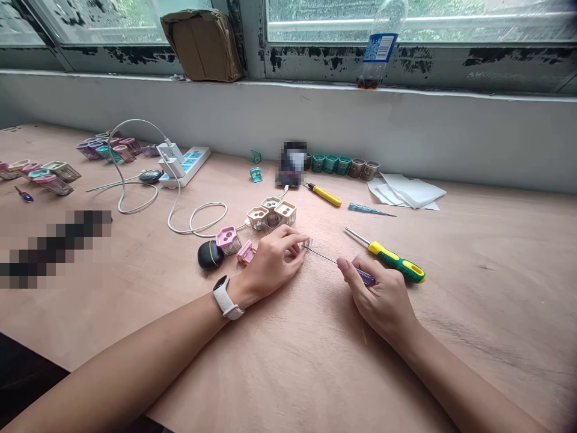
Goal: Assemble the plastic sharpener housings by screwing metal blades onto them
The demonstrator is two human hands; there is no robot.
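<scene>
My left hand rests on the plywood table, its fingertips pinching a small transparent plastic piece. My right hand grips a small purple-handled screwdriver, whose thin steel shaft reaches left to that piece. Just beyond my right hand lies a green and yellow screwdriver. Left of my left hand are two pink plastic housings, a black oval case and a cluster of beige housings.
Behind the hands are a white power strip with a tangled white cable, a yellow-handled screwdriver, a blue-handled screwdriver, a row of teal and brown parts and white paper sheets. Several coloured housings lie far left.
</scene>
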